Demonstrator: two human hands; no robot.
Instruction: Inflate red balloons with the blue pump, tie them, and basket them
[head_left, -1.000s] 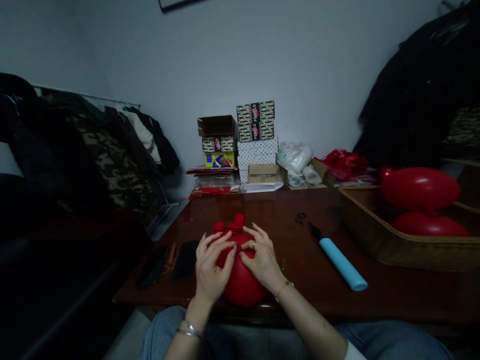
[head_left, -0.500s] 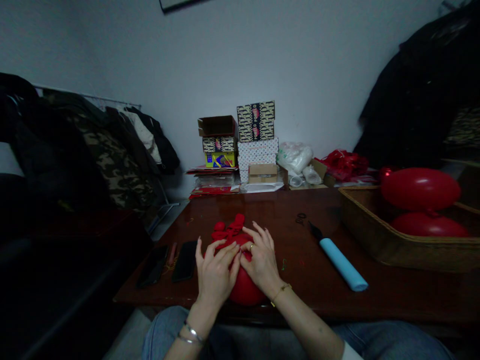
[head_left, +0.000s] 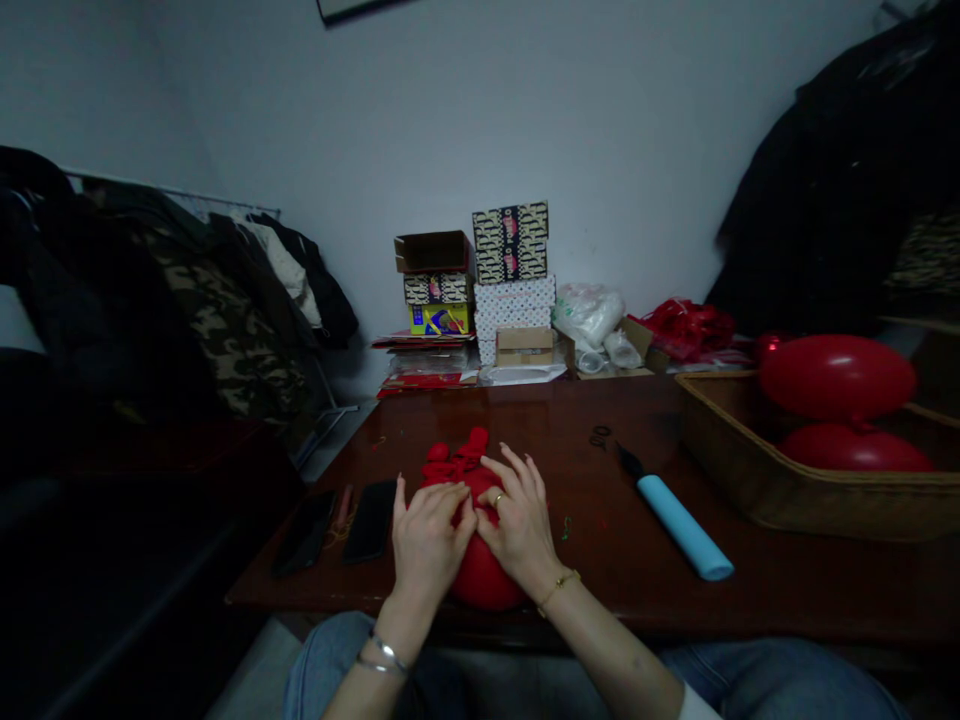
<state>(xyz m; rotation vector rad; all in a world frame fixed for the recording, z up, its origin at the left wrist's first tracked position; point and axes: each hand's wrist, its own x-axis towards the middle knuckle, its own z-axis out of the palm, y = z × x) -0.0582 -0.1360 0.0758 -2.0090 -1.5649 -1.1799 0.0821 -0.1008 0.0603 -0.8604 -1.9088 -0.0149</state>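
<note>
A red inflated balloon (head_left: 486, 578) rests at the table's front edge beneath both hands. My left hand (head_left: 429, 535) is closed, thumb and fingertips pinching at the balloon's top; the pinched part, likely its neck, is mostly covered by fingers. Beside it my right hand (head_left: 519, 515) pinches at the same spot with thumb and index finger, its other fingers raised. Just beyond the hands lies a small heap of uninflated red balloons (head_left: 455, 460). To the right is a light blue hand pump (head_left: 684, 527) with a black nozzle.
A wicker basket (head_left: 810, 505) holding inflated red balloons stands at the right. Dark scissors (head_left: 599, 437) lie near the pump. Two dark phones, one a phone (head_left: 369, 522) near my left hand, lie at the left. Stacked boxes (head_left: 514, 310) and plastic bags (head_left: 592, 315) stand against the wall.
The fingertips have shifted slightly at the balloon's top, with the left fingers curled closer together. The balloon stays in the same place.
</note>
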